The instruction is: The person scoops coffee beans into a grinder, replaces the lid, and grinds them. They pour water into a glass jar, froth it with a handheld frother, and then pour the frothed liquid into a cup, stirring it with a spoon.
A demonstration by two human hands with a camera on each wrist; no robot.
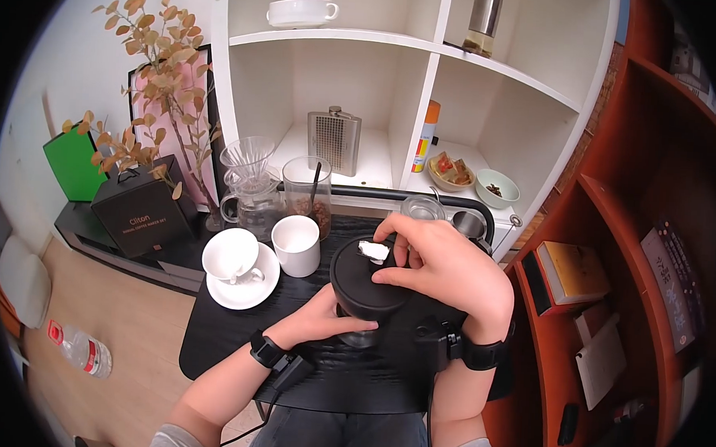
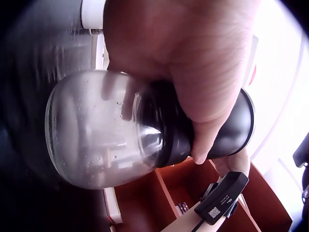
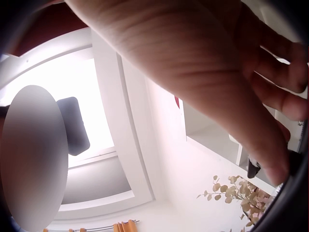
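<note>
The grinder (image 1: 369, 278) has a matt black top, smooth like plastic, and a glossy black collar — its lower jar (image 2: 96, 130) is clear, shiny glass or plastic, dotted with droplets. The table (image 1: 248, 354) is black with a rippled, wood-like grain and a soft sheen. On its left, the cup (image 1: 230, 255), saucer (image 1: 243, 286) and mug (image 1: 296, 246) are white, smooth and glossy. At the far side, the ribbed dripper (image 1: 249, 156) is transparent. The flask (image 1: 334, 141) on the shelf is silvery metal with a patterned front — the near-left box (image 1: 144, 212) is matt black, and the right bookcase (image 1: 552, 344) is reddish-brown, smooth wood.
</note>
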